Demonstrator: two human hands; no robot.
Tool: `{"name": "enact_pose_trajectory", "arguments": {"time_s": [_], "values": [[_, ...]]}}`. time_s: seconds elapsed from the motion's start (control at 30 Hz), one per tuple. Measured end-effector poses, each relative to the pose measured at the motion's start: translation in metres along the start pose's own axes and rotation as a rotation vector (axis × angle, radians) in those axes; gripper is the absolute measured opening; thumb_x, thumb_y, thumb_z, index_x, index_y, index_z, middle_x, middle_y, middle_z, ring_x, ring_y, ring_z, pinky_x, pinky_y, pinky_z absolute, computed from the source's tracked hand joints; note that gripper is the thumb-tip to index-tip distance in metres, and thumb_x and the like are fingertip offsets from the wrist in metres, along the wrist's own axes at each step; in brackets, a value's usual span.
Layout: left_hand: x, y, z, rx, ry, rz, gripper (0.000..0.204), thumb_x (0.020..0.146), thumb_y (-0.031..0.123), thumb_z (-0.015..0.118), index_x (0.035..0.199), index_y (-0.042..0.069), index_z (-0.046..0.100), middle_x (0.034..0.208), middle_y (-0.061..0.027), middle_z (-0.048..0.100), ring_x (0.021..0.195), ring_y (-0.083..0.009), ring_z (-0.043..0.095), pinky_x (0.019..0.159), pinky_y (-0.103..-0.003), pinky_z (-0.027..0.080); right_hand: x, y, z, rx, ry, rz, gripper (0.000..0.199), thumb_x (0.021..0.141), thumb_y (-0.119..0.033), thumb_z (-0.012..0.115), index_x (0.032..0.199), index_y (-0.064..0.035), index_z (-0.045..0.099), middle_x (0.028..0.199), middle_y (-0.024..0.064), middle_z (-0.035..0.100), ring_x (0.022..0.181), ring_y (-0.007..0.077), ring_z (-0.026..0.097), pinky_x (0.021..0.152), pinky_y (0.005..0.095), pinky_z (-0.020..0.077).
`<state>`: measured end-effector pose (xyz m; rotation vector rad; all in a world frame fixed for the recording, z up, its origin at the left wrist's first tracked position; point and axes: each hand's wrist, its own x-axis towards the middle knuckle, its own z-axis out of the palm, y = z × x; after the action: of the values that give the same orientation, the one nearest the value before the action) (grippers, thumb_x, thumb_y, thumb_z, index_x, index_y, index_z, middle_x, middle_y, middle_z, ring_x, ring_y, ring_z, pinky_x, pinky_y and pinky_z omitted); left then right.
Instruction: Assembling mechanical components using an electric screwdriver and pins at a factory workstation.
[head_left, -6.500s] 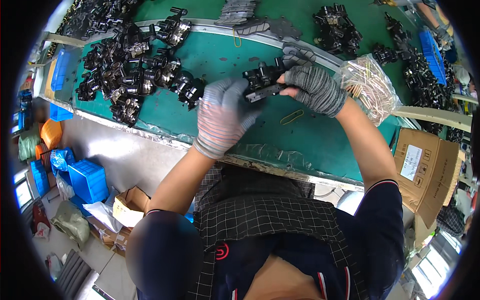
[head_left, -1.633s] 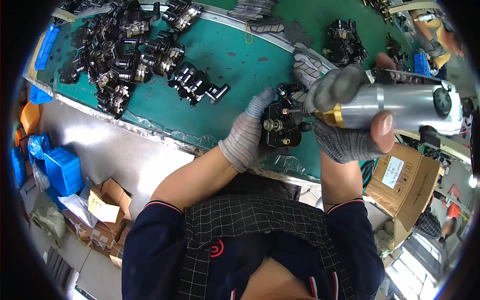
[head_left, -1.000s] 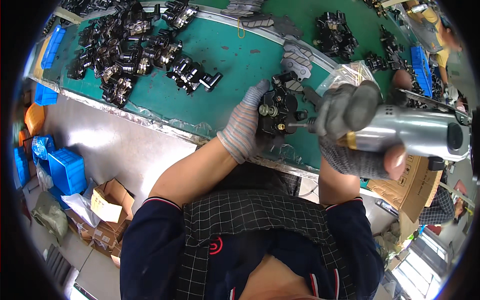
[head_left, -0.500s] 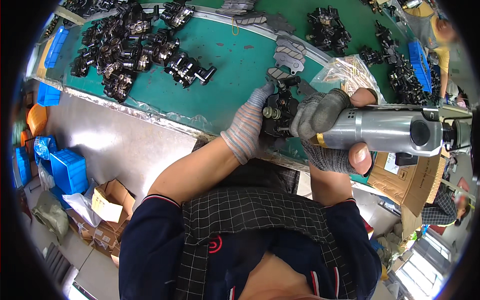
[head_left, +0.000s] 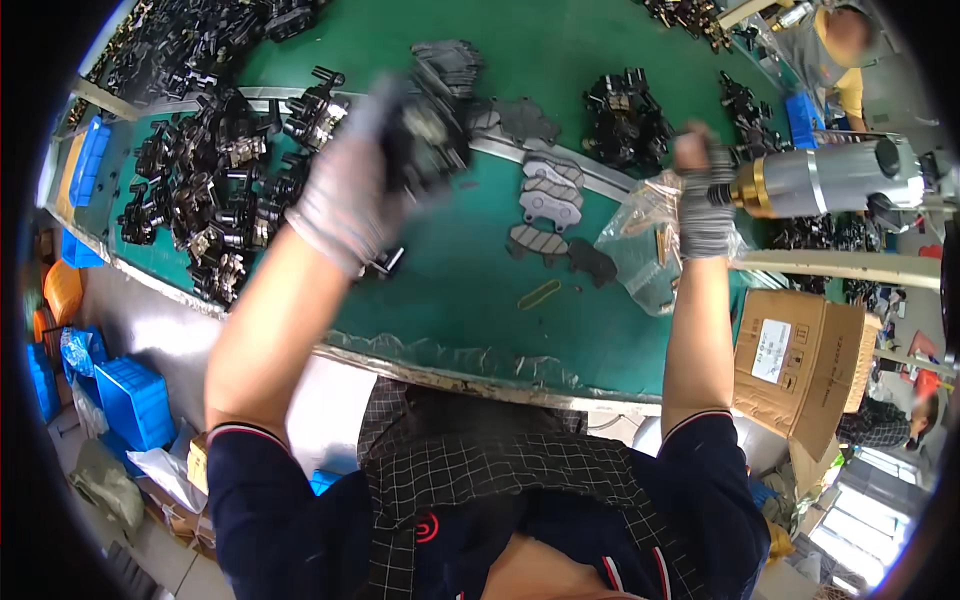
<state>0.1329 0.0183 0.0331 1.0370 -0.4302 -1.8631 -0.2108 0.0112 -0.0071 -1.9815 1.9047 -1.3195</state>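
Two gloved hands on either side of a column of brake pads, a caliper in the left

Left of the brake pads (head_left: 551, 205), the blurred left hand (head_left: 345, 195) has its fingers clamped on a dark brake caliper (head_left: 428, 145), raised over the table. Right of the pads, the right hand (head_left: 706, 205) is at the nose of a silver power screwdriver (head_left: 835, 180); whether its fingers grip it, I cannot tell. Between pads and right hand lies a clear bag of pins (head_left: 640, 240). Farther left of the pads is a caliper heap (head_left: 215, 165); beyond them to the right, a caliper cluster (head_left: 628, 120).

The pads lie on a green tabletop (head_left: 450, 330), a metal rail (head_left: 605, 180) passing their far end. Far beyond, upper right, is a co-worker (head_left: 830, 50); right and nearer, a cardboard box (head_left: 800, 360).

Green surface stretches from the pads to the near edge, bearing a yellow rubber band (head_left: 540, 294).
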Motion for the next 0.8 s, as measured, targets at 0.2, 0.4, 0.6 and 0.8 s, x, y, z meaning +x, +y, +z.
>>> {"name": "enact_pose_trajectory", "arguments": {"time_s": [0.2,0.4,0.6,0.8], "values": [[0.123,0.168,-0.139,0.087,0.249,0.499,0.029,0.092,0.034,0.056,0.11,0.012,0.06,0.104,-0.0081,0.064,0.102,-0.0207,0.056,0.089,-0.035,0.048,-0.003,0.001,0.065,-0.372,-0.27,0.134,0.044,0.081,-0.033,0.07,0.109,-0.001,0.061,0.099,0.017,0.064,0.088,0.0293,0.062,0.084,0.0377,0.0483],[0.103,0.16,-0.073,0.716,0.151,0.845,0.044,0.096,0.03,0.046,0.129,0.0,0.048,0.131,-0.0162,0.052,0.125,-0.0247,0.047,0.103,-0.038,0.038,0.018,-0.011,0.058,-0.142,-0.263,0.239,0.044,0.078,-0.027,0.074,0.108,0.0014,0.059,0.089,0.0161,0.066,0.08,0.0253,0.065,0.075,0.0336,0.0511],[-0.034,-0.028,0.005,0.963,-0.368,0.453,0.057,0.086,0.022,0.063,0.135,0.0,0.042,0.119,-0.0142,0.057,0.102,-0.0204,0.057,0.091,-0.034,0.045,-0.053,-0.109,0.02,0.231,-0.316,0.292,0.041,0.08,-0.023,0.073,0.108,0.0021,0.056,0.081,0.0158,0.065,0.078,0.0224,0.066,0.072,0.0309,0.052],[-0.065,-0.117,-0.027,0.638,-0.275,0.327,0.052,0.078,0.024,0.073,0.12,0.001,0.052,0.109,-0.0183,0.061,0.099,-0.0296,0.062,0.085,-0.036,0.051,-0.121,-0.114,0.002,0.295,-0.707,0.158,0.04,0.08,-0.025,0.071,0.109,-0.0018,0.059,0.092,0.0155,0.063,0.086,0.0278,0.064,0.077,0.0354,0.0515]]}}
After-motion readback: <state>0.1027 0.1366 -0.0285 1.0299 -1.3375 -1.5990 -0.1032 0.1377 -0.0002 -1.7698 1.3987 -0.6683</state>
